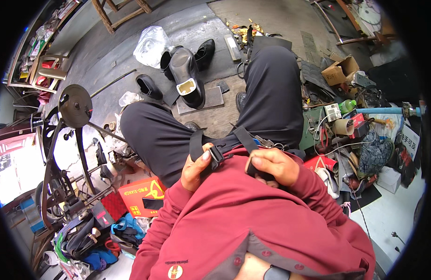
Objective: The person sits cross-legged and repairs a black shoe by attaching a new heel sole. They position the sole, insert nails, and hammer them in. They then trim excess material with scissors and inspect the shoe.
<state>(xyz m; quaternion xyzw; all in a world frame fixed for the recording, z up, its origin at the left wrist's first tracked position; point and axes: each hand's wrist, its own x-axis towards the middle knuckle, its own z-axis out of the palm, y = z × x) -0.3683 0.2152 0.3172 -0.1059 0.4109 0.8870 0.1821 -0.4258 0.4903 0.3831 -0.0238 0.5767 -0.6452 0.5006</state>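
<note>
My left hand (pixel 195 169) is closed on a black buckle (pixel 217 154) at my waist, its thumb along the side. From there a black strap (pixel 196 145) runs up over my thigh. Across the gap, my right hand (pixel 274 166) grips a black strap end (pixel 251 167) between thumb and fingers. A second strap piece (pixel 245 139) lies just above it. The two held ends are apart. Beyond my knees, a black shoe (pixel 181 65) lies sole up, a pale patch on its heel. Other black shoes (pixel 205 52) (pixel 149 87) lie around it.
At left stands a metal machine with a round wheel (pixel 75 106). A phone (pixel 153 204) rests on an orange-red box (pixel 137 191). Tools, cables and a green bottle (pixel 347 106) crowd the right side. A clear plastic bag (pixel 151 46) lies beyond the shoes.
</note>
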